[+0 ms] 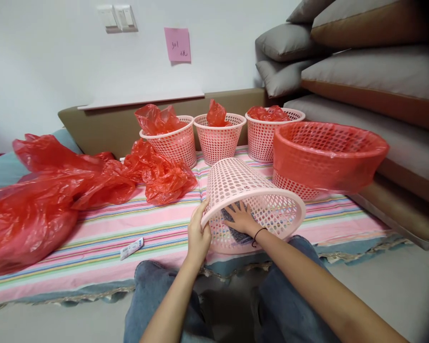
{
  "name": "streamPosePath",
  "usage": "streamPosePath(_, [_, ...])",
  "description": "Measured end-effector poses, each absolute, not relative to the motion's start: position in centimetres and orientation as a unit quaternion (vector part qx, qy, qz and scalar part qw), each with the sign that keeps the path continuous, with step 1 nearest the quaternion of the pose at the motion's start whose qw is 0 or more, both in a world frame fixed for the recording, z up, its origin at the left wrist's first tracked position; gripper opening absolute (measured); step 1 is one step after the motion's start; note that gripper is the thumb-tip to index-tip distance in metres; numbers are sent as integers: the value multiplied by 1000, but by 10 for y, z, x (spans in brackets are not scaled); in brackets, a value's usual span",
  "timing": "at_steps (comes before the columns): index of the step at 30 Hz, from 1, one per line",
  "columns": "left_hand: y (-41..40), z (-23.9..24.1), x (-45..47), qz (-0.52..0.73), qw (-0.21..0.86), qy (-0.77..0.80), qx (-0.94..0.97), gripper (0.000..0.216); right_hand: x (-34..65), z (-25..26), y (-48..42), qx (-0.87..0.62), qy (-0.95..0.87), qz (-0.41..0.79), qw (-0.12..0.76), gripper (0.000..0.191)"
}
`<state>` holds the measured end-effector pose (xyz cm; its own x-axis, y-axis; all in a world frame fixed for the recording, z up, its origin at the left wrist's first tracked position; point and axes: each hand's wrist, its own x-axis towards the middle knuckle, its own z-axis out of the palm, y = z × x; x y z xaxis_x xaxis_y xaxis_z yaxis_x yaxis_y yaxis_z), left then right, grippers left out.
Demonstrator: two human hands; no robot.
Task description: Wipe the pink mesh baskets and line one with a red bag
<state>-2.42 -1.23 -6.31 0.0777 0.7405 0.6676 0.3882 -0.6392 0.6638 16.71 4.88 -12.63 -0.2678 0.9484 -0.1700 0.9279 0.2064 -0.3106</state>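
A pink plastic mesh basket (246,190) lies tipped on its side at the near edge of a striped cloth, its mouth facing me. My left hand (198,234) grips the basket's rim at the left. My right hand (240,218) reaches inside the basket, palm down on a dark grey cloth (232,229) pressed against the inner wall. A black band circles my right wrist.
Three upright pink baskets (219,136) holding red bags stand at the back. A larger basket lined with a red bag (325,152) is at the right. Loose red plastic bags (57,190) pile at the left. A small white tube (131,248) lies on the striped cloth (157,228). Cushions are stacked at the right.
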Motion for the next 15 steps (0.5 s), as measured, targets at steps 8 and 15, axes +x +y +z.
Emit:
streamPosePath(8, [-11,-65,-26,562,154,398,709,61,171,-120,52,-588,-784,194,42,63])
streamPosePath(15, [-13,-64,-24,561,155,402,707,60,173,-116,50,-623,-757,194,47,73])
